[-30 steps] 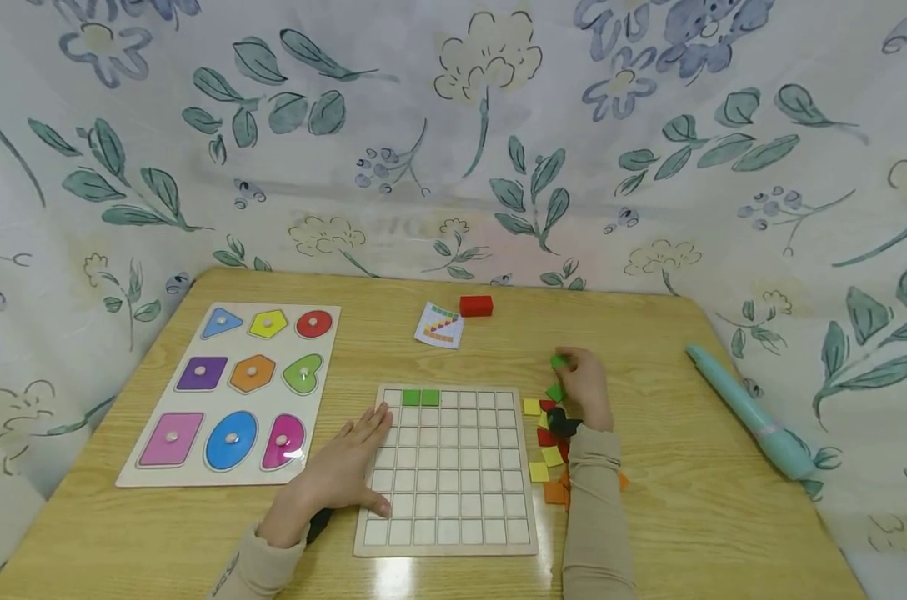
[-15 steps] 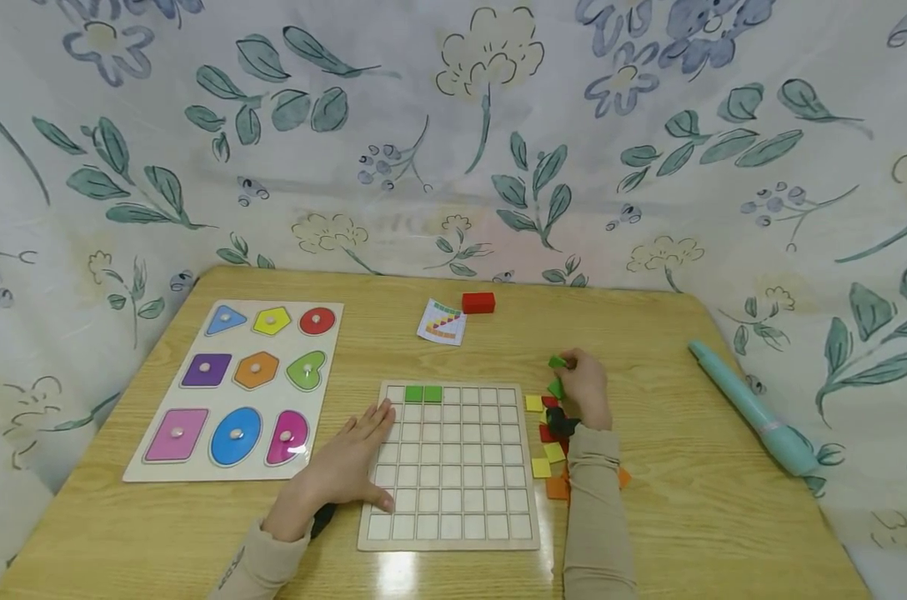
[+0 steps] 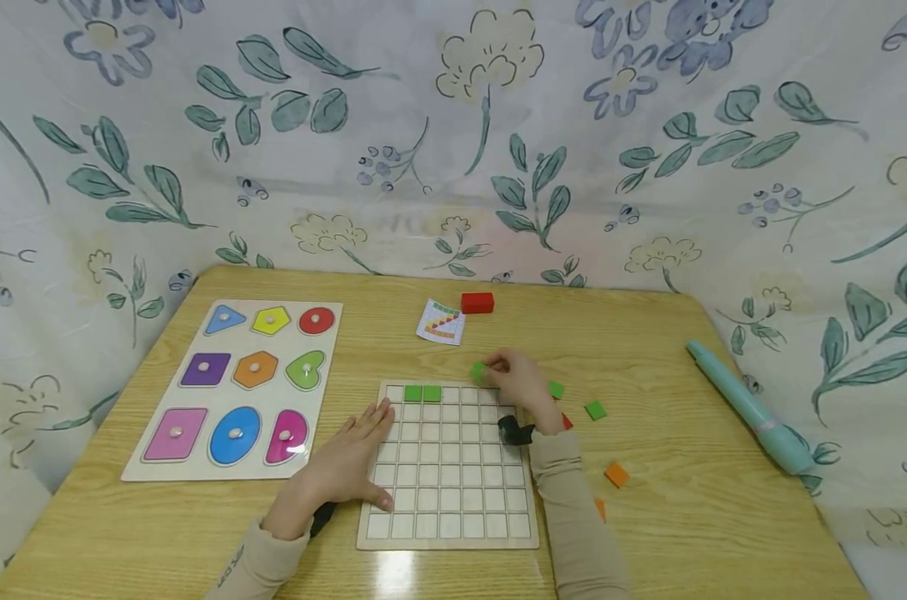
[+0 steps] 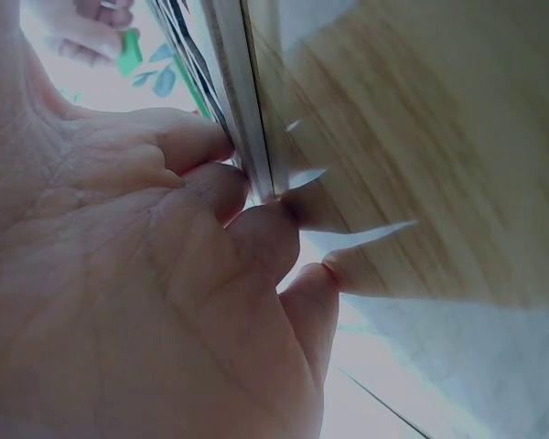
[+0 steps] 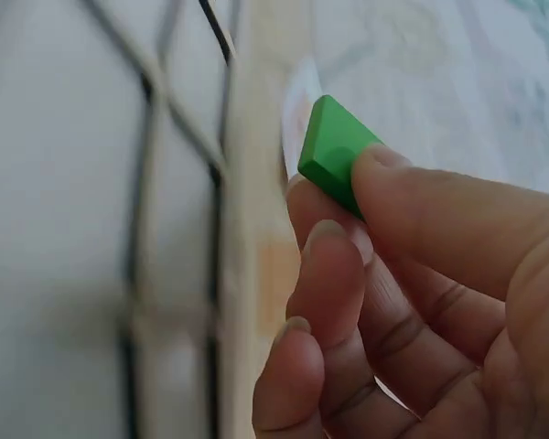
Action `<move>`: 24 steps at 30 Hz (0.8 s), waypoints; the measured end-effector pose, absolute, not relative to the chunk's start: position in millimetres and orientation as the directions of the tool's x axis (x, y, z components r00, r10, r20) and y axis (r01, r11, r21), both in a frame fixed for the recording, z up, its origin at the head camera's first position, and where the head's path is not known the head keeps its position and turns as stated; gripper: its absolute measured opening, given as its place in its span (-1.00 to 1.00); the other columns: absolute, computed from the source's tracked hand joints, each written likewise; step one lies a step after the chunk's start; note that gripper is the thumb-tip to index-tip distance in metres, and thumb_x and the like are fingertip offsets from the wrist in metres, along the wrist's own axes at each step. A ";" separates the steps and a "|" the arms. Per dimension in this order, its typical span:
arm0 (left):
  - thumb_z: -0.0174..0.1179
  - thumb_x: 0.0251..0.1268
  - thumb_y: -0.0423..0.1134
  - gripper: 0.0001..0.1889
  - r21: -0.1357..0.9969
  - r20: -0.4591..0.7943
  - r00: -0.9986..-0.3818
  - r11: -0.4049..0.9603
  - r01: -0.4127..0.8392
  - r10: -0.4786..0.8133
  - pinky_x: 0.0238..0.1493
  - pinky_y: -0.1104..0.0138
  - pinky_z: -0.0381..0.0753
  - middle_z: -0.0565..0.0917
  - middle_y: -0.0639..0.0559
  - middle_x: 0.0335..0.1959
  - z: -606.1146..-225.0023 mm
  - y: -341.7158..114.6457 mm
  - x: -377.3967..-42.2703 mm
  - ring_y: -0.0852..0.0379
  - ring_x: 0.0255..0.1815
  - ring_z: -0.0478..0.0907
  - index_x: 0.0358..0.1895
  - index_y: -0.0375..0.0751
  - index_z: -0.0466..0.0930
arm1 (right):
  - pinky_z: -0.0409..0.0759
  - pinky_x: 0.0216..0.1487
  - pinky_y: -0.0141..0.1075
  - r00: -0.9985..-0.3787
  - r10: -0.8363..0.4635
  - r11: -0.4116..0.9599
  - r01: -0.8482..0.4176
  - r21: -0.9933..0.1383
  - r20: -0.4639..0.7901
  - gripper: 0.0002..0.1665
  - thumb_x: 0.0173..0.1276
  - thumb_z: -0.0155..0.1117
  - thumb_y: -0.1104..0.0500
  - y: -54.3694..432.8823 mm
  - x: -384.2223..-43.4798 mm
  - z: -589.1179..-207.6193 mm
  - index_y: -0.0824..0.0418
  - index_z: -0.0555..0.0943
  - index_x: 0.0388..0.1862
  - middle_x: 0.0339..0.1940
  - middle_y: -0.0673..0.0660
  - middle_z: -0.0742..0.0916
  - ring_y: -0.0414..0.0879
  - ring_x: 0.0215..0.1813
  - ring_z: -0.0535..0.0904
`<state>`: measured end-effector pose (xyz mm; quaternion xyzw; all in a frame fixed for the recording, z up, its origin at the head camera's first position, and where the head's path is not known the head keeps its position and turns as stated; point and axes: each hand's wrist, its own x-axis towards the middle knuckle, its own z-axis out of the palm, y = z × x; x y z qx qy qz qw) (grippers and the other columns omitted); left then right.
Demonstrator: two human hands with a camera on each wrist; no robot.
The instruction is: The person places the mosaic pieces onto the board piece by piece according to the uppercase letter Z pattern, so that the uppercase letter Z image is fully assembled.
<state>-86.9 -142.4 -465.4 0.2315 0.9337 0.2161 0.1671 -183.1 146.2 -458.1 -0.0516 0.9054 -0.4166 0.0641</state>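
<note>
My right hand (image 3: 521, 383) pinches a green square tile (image 5: 334, 151) between thumb and fingers, above the far right edge of the wooden grid board (image 3: 440, 478). In the head view that tile shows at the fingertips, over the board's top rim. Two green tiles (image 3: 422, 393) sit side by side in the top row, in the second and third cells. My left hand (image 3: 341, 467) rests on the board's left edge, fingers straight and thumb spread. The left wrist view shows its fingertips (image 4: 261, 238) at the board's edge.
Loose green tiles (image 3: 595, 410) and orange tiles (image 3: 616, 475) lie right of the board, others hidden under the right arm. Behind stand a pattern card (image 3: 442, 323) and red block (image 3: 478, 302). A shape puzzle (image 3: 232, 396) lies left, a teal pen-like object (image 3: 754, 408) right.
My right hand has moved left from the loose tiles to the board's far edge, carrying the green tile. The left hand has stayed on the board.
</note>
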 end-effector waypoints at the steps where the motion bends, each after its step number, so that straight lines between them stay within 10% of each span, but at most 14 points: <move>1: 0.57 -0.38 0.14 0.36 0.481 -0.210 -0.838 0.799 0.361 0.504 0.53 -0.18 -0.06 -0.06 -0.29 0.57 -465.4 -142.4 -86.9 -0.28 0.58 -0.12 0.50 -0.44 -0.05 | 0.55 -0.19 -0.31 -0.983 -0.165 0.649 -0.049 -0.759 -0.078 -0.77 0.33 0.28 0.21 139.3 -182.0 -458.1 0.28 0.66 -0.08 -0.20 0.19 0.73 -0.02 -0.17 0.62; 14: 0.56 -0.39 0.16 0.36 0.479 -0.207 -0.837 0.798 0.366 0.507 0.53 -0.18 -0.07 -0.05 -0.28 0.57 -464.4 -144.1 -87.4 -0.27 0.59 -0.13 0.50 -0.44 -0.04 | 0.54 -0.23 -0.36 -0.954 -0.292 0.683 -0.160 -0.713 -0.066 -0.94 0.30 0.34 0.19 108.7 -171.9 -465.6 0.17 0.68 -0.30 -0.36 0.04 0.71 -0.19 -0.31 0.54; 24: 0.56 -0.41 0.17 0.37 0.489 -0.213 -0.839 0.798 0.353 0.501 0.54 -0.17 -0.08 -0.04 -0.28 0.57 -464.7 -143.8 -86.3 -0.27 0.59 -0.12 0.50 -0.43 -0.03 | 0.60 -0.12 -0.27 -0.938 -0.339 0.578 -0.148 -0.803 -0.071 -0.76 0.30 0.30 0.29 120.7 -171.6 -462.1 0.29 0.66 -0.05 -0.18 0.19 0.74 -0.04 -0.18 0.62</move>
